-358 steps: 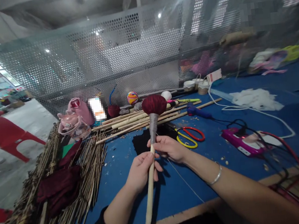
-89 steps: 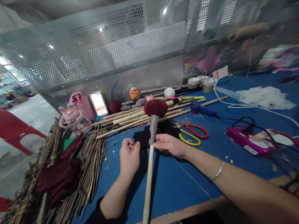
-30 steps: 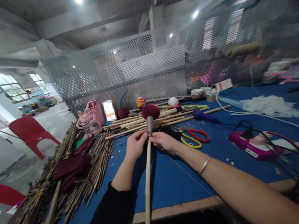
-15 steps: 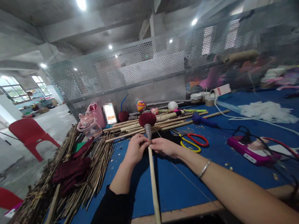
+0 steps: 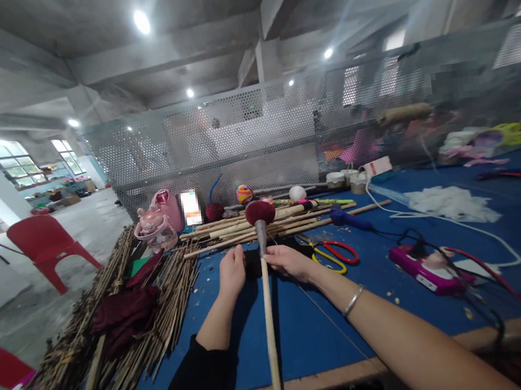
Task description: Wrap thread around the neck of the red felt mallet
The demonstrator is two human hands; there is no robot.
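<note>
A pale wooden stick [image 5: 269, 324] points away from me, capped by a round dark-red fabric head [image 5: 260, 212] with a grey wrapped neck [image 5: 261, 233] below it. My right hand [image 5: 290, 262] pinches the stick just under that neck. To the left of the stick, apart from it, my left hand [image 5: 232, 273] is closed with the fingers curled; whatever it may hold is hidden. A thin thread [image 5: 331, 316] runs from near my right hand down toward the table edge. Scissors [image 5: 334, 255] with red and yellow handles lie right of my right hand.
Bundled brown twigs [image 5: 161, 317] and a maroon cloth [image 5: 126, 311] cover the left side. Wooden sticks [image 5: 219, 244] lie across the back. At right are a blue glue gun [image 5: 351, 218], a purple power strip [image 5: 429, 267] with cords, and a white pile [image 5: 452, 204].
My left hand has come away from the neck of the stick, moving left, and its fingers have curled. My right hand stays at the stick. The view has shifted slightly.
</note>
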